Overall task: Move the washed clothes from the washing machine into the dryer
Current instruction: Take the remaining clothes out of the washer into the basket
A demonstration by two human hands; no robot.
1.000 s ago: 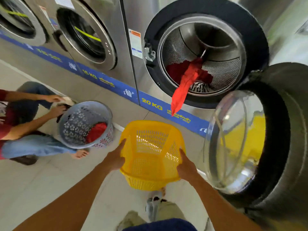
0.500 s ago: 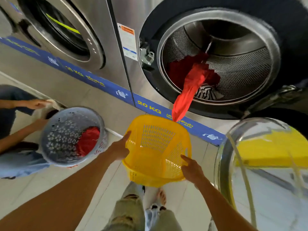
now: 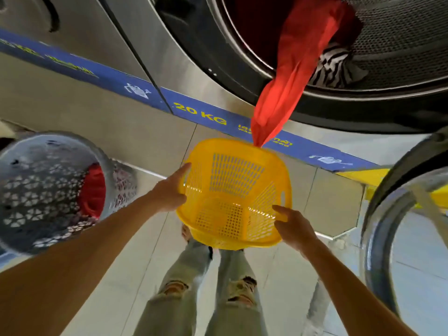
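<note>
L hand [image 3: 169,193] grips yellow basket [image 3: 282,175] rim; R hand [image 3: 294,226] at opp. rim, hold unclear. Tile floor [image 3: 145,251] below grip; steel washer [image 3: 174,69], red cloth [image 3: 291,81] beyond.

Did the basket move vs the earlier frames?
Yes, toward the washer: the basket's far rim now reaches the blue strip, under the red cloth's tip; earlier it sat short of the strip.

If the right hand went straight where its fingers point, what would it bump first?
Most likely the yellow basket: the right hand aims its fingers at the basket's right wall, close by. Whether they already touch is unclear.
</note>
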